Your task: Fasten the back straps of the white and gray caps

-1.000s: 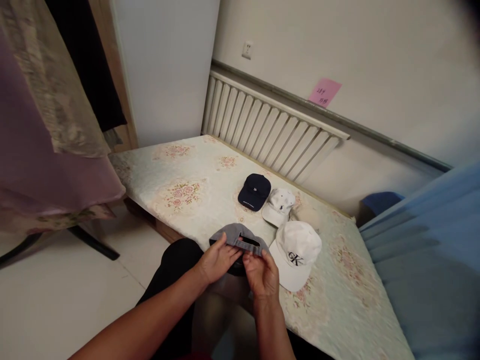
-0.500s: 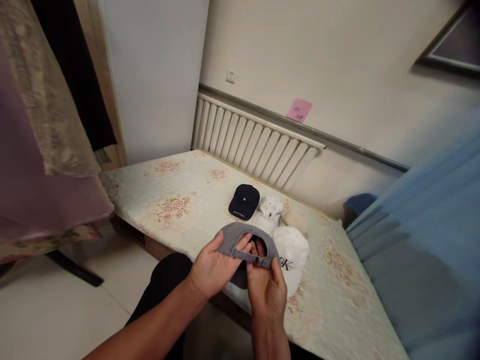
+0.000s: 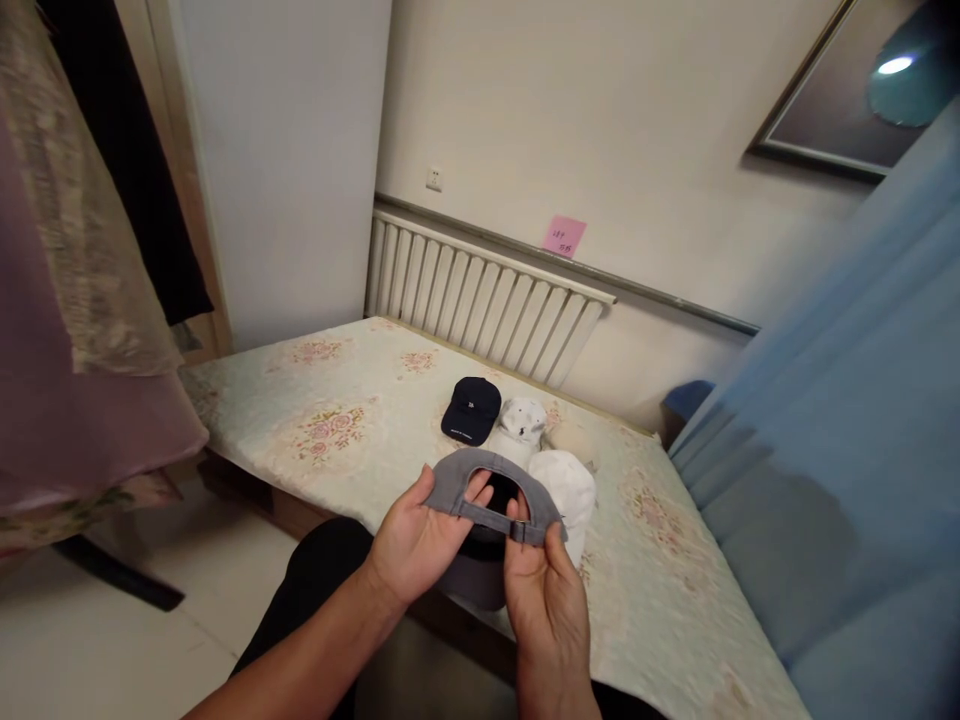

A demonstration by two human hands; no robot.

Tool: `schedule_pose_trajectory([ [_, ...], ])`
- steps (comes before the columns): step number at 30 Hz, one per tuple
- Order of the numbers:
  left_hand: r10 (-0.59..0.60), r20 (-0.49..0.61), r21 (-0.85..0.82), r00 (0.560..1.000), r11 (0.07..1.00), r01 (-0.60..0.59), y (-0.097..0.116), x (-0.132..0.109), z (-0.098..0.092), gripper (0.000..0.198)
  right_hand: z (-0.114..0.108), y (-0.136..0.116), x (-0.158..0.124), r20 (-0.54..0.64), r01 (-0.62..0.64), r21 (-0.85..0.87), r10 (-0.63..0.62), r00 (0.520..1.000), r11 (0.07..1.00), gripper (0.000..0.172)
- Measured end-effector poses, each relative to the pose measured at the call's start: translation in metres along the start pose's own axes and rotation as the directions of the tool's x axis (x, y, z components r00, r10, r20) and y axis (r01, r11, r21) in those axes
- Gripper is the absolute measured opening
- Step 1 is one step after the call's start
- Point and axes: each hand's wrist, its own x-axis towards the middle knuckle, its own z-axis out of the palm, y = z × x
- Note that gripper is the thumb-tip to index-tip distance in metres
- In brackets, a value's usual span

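A grey baseball cap [image 3: 454, 480] is held up in front of me, its back opening and buckled strap facing me and its brim hanging below. My left hand [image 3: 420, 540] grips the cap's left side, fingers reaching inside under the strap. At the right side, near the buckle, my right hand [image 3: 544, 580] holds the edge between thumb and fingers. Beyond it on the bed lie a navy cap [image 3: 472, 410], a white cap with a small dark emblem [image 3: 523, 420], a cream cap [image 3: 570, 445] and a larger white cap [image 3: 566, 490], partly hidden by the grey one.
The caps lie on a bed with a floral cover [image 3: 330, 430]. Behind it are a white radiator [image 3: 480, 300] and a pink note [image 3: 564, 236] on the wall. Clothes [image 3: 112, 200] hang at left; a blue curtain [image 3: 832, 400] hangs at right.
My view has shifted to the right. The grey cap stays in both hands, its strap stretched a little wider, with more of the brim showing below. The other caps lie as before.
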Motion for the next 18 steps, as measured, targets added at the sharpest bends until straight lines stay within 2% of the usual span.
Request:
schedule_pose_trajectory([
  [3, -0.018, 0.025, 0.043, 1.000, 0.999, 0.017, -0.004, -0.001, 0.001, 0.037, -0.002, -0.004, -0.003, 0.031, 0.041, -0.002, -0.041, 0.999, 0.999, 0.022],
  [6, -0.048, 0.062, 0.063, 0.997, 0.997, 0.044, -0.011, 0.000, 0.004, 0.038, -0.002, -0.003, -0.008, 0.165, 0.099, -0.034, -0.092, 0.982, 0.995, 0.025],
  [8, -0.080, 0.062, 0.060, 0.995, 0.995, 0.076, -0.017, 0.000, 0.005, 0.039, 0.000, 0.002, -0.011, 0.277, 0.138, -0.052, -0.119, 0.953, 0.989, 0.032],
  [10, -0.115, 0.054, 0.061, 0.992, 0.992, 0.112, -0.025, 0.000, 0.005, 0.040, 0.001, 0.007, -0.012, 0.335, 0.166, -0.076, -0.131, 0.933, 0.983, 0.039],
  [14, -0.154, 0.072, 0.065, 0.986, 0.987, 0.149, -0.035, 0.000, -0.001, 0.039, -0.004, 0.014, -0.008, 0.257, 0.140, -0.132, -0.102, 0.961, 0.981, 0.040],
  [18, -0.066, -0.016, 0.015, 0.998, 0.998, 0.066, -0.029, 0.005, -0.006, 0.033, -0.010, 0.010, -0.004, 0.206, 0.119, -0.122, -0.092, 0.974, 0.985, 0.042],
])
